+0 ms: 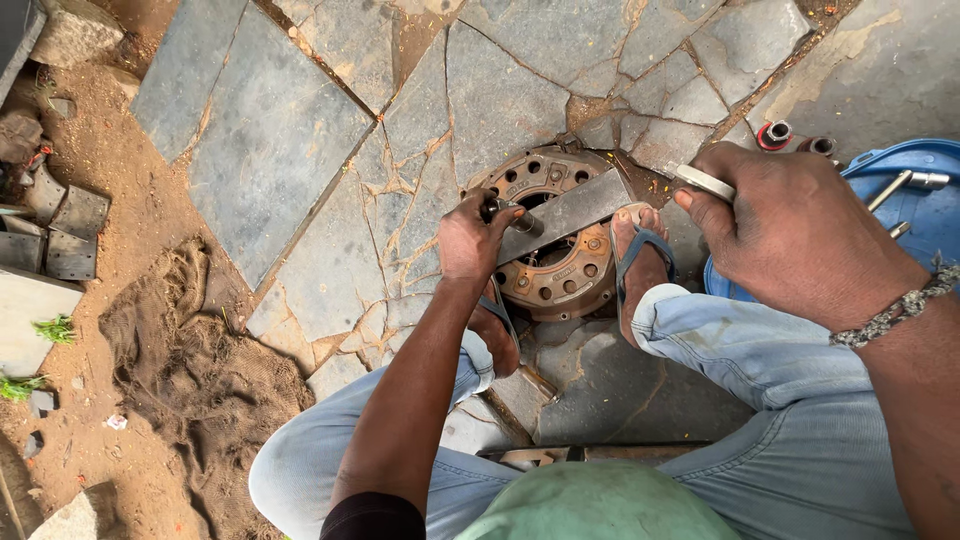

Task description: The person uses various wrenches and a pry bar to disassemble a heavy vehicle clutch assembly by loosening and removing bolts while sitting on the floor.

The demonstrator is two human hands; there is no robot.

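The ground is cracked grey stone paving with rusty seams, outdoors; on the left it gives way to bare reddish dirt, where a brown sacking net lies crumpled and a few dark metal plates sit near the left edge. At the far right a blue tub holds sockets and a bar, cut off by the frame.

A rusty round clutch pressure plate lies flat on the paving, between the person's sandalled feet; the right foot rests on its right rim. A flat steel bar lies across the disc, its long axis running from near left up to far right, hiding the centre.

The left hand is curled tight around a short dark tool at the bar's lower left end; what the tool's tip meets is hidden. The right hand hangs well above, close to the camera, fingers folded around a pale handle whose rest is concealed in the fist.
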